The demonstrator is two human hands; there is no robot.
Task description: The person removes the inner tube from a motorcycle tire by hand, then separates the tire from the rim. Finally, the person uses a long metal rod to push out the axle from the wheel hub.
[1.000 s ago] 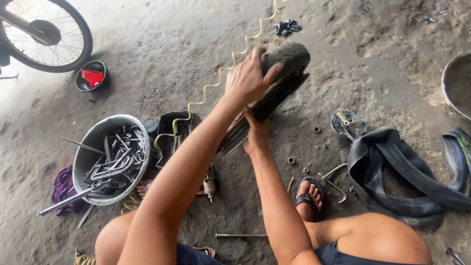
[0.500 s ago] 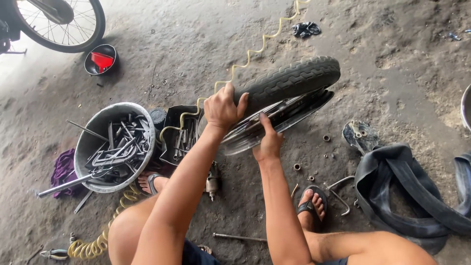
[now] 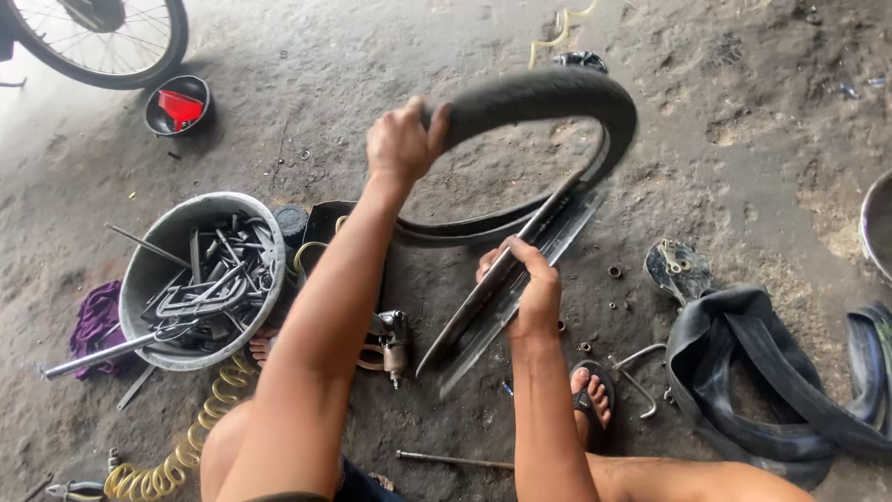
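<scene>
Since the frame half a second back, the tyre (image 3: 548,98) has come well away from the wheel rim (image 3: 520,279): then it sat snug round the rim, now its upper run arches high above it and open floor shows through the loop.

The left hand (image 3: 401,141) is clamped over the top of the tyre's arch, fingers wrapped across the tread. The right hand (image 3: 527,290) is closed round the bright rim, pinning it on edge against the floor near the person's sandalled foot (image 3: 589,398). The tyre's lower bead seems to sit against the rim yet, near its far end.

By the way it bows, the tyre looks thick, rubbery and springy, not limp, moderately heavy, with a grippy tread; the crown or the bead edge looks the surest hold. The rim looks stiff, smooth and thin-edged, so a full wrap across its width suits it.

Outward, an air impact wrench (image 3: 390,342) lies beside the left arm, with a coiled yellow hose (image 3: 177,460) trailing off. A metal basin of tools (image 3: 200,279) stands further left, and slack black inner tubes (image 3: 771,381) lie in a heap to the right.
</scene>
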